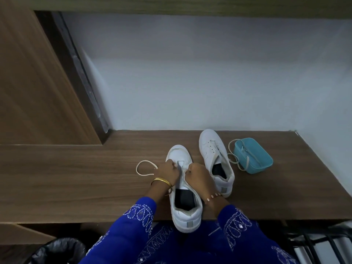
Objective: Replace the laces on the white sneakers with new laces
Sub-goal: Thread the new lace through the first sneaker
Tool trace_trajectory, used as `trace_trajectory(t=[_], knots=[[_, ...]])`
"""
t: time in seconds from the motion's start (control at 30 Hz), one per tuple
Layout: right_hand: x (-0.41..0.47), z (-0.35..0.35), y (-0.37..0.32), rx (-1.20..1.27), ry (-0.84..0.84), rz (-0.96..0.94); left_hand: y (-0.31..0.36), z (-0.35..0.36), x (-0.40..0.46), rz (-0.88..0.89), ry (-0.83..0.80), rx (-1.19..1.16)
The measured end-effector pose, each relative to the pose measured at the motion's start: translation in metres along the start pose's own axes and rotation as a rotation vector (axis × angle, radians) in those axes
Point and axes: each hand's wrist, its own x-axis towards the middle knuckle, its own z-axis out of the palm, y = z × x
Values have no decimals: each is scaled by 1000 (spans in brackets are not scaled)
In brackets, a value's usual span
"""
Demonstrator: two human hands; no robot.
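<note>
Teal plastic container (254, 156) at far right of wooden desk (76, 178), tipped toward camera, open side half turned away; contents not visible. Cream lace (233, 154) draped over its rim and body, looping onto desk just beside second white sneaker (215, 161). That sneaker upright, toe pointing away, unlaced, eyelets bare, dark insole showing. Nearer white sneaker (185, 202) at desk front edge, heel overhanging slightly, toe away, dark insole visible, small grey tab on heel; no readable brand or writing on either shoe. Left hand (167, 174), gold bangle at wrist, fingers curled at left eyelet row near tongue; right hand (198, 175), beaded bracelet at wrist, fingers curled at right eyelet row; both pinching at lace area, exact grip hidden by knuckles. Cream lace loop (144, 167) lying on desk left of left hand, end running under it. Blue embroidered sleeves at bottom. Black-lined bin (59, 250) lower left, interior dark.
</note>
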Motion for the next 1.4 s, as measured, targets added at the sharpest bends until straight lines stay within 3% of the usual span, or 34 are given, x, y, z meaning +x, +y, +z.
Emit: trace_trajectory(t=[0.27,0.43,0.53,0.7,0.93,1.07,1.2,1.4], knots=[[12,-6,-8,-21,-176,69,-23,-28,-4,-32,-399,-760],[14,-8,-1,62,-136,112,-13,-12,6,-216,-154,-1021],[3,-2,-2,42,-68,60,-9,0,9,-194,-20,-900],[4,0,-8,45,-60,50,-10,7,11,-70,32,-414],[41,-2,9,415,-72,265,-1,-5,26,73,-13,-239],[27,7,9,369,19,214,-8,0,24,138,-8,-230],[5,18,11,341,120,130,-16,5,15,50,83,-575],[4,19,1,140,17,93,-6,-24,1,8,35,-1265]])
